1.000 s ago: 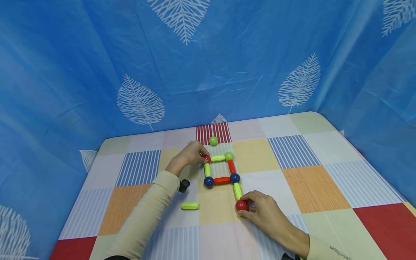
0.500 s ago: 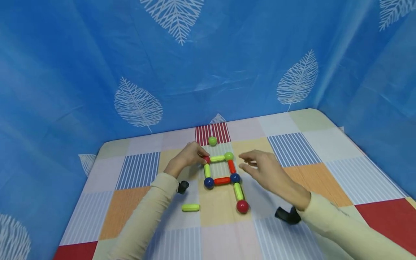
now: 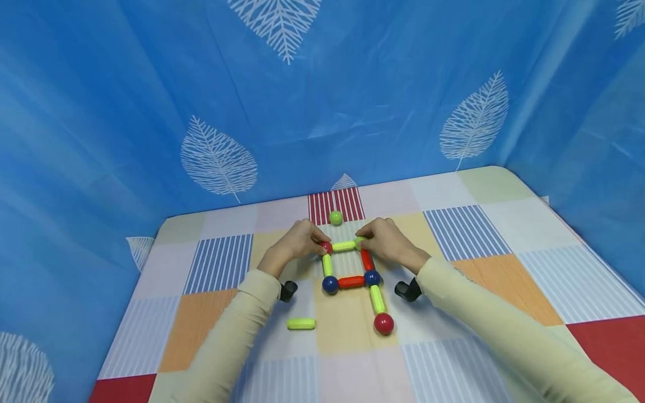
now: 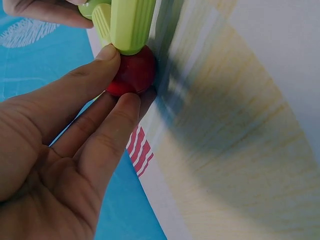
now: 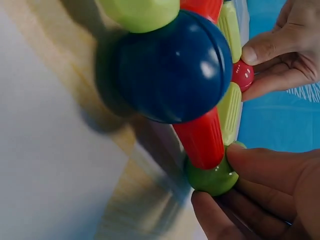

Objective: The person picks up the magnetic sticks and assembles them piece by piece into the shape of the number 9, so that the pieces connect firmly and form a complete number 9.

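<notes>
My left hand (image 3: 296, 243) pinches a red ball (image 4: 134, 73) at the far left corner of a square built from rods and balls. At the far right corner my right hand (image 3: 389, 242) grips a green ball (image 5: 212, 177) between thumb and fingers. A yellow-green rod (image 3: 344, 246) joins those two balls. Red rods (image 3: 351, 282) and another yellow-green rod (image 3: 327, 265) make up the other sides, with blue balls (image 3: 330, 285) at the near corners. From the near right blue ball (image 5: 172, 67), a yellow-green rod (image 3: 377, 300) runs toward me to a second red ball (image 3: 384, 323).
A loose green ball (image 3: 336, 218) lies beyond the square. One loose yellow-green rod (image 3: 301, 324) lies nearer, on the left. The patchwork tablecloth (image 3: 353, 372) meets a blue leaf-print curtain (image 3: 322, 112) behind and at the sides.
My right hand has let go of the near red ball and moved away from me to the green corner ball, which it now grips. My left hand has stayed on its red ball.
</notes>
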`<state>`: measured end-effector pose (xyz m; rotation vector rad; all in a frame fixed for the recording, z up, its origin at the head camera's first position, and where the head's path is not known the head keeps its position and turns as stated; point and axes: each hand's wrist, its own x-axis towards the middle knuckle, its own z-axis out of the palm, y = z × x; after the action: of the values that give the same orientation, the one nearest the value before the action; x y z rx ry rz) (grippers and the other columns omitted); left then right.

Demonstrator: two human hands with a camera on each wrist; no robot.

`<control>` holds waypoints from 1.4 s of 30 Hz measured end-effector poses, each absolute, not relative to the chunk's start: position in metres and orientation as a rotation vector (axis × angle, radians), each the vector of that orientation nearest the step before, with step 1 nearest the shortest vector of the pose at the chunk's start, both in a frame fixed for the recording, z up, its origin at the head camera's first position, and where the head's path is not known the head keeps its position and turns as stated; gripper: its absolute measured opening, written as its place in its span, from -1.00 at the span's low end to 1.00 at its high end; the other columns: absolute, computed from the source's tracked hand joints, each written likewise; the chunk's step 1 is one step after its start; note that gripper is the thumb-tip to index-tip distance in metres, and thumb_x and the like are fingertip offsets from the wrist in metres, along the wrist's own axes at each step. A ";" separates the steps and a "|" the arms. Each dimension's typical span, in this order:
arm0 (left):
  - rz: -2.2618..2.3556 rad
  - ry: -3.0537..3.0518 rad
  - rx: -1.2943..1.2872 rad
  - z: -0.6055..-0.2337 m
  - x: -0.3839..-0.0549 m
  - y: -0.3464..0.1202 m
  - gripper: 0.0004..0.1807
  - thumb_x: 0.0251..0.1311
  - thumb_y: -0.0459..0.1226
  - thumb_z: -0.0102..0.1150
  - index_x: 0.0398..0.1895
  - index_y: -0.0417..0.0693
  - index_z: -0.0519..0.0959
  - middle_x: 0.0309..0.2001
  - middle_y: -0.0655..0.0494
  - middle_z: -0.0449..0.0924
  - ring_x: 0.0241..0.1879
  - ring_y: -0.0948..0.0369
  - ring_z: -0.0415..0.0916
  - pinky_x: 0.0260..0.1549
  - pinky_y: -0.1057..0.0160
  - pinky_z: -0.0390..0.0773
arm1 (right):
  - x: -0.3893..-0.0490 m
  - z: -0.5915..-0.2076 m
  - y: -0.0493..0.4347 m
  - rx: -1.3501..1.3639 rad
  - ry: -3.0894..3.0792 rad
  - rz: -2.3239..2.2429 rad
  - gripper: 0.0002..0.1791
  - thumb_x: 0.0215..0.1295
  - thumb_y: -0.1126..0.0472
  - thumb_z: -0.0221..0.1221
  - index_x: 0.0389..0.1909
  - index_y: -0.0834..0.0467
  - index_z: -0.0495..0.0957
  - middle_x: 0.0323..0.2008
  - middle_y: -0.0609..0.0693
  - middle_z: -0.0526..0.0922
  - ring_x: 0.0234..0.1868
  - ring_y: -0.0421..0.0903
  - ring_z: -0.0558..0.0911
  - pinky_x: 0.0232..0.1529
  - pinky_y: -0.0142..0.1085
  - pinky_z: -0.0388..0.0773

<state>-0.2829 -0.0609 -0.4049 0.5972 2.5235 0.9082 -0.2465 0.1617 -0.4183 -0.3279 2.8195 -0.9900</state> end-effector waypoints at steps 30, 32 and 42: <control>1.101 2.561 0.776 -0.398 -0.209 -0.121 -0.71 0.27 -0.35 0.25 0.02 -0.31 0.64 -0.10 -0.08 0.70 -0.09 0.09 0.64 -0.09 0.20 0.63 | -0.253 -0.405 0.150 -0.241 2.750 -0.866 -0.68 0.29 0.30 0.27 0.04 0.33 0.64 0.00 0.20 0.67 0.04 0.12 0.38 0.06 -0.05 0.47; 1.187 2.474 0.742 -0.401 -0.193 -0.127 -0.71 0.25 -0.35 0.27 0.00 -0.30 0.65 -0.12 -0.08 0.70 -0.11 0.10 0.65 -0.14 0.24 0.64 | -0.254 -0.405 0.152 -0.243 2.752 -0.877 -0.68 0.28 0.31 0.27 0.02 0.33 0.65 -0.01 0.20 0.67 0.03 0.11 0.37 0.05 -0.05 0.46; 1.249 2.363 0.647 -0.426 -0.155 -0.142 -0.72 -0.07 -0.47 0.49 -0.21 -0.22 0.73 -0.20 0.00 0.71 -0.24 0.10 0.62 -0.22 0.24 0.64 | -0.253 -0.406 0.153 -0.242 2.734 -0.922 -0.69 0.28 0.30 0.26 0.01 0.32 0.66 0.00 0.20 0.67 0.03 0.11 0.37 0.05 -0.06 0.45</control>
<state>-0.1552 -0.1420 -0.4260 0.6466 2.3632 1.2493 -0.2532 0.1534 -0.4058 -0.2418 2.7340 -0.9223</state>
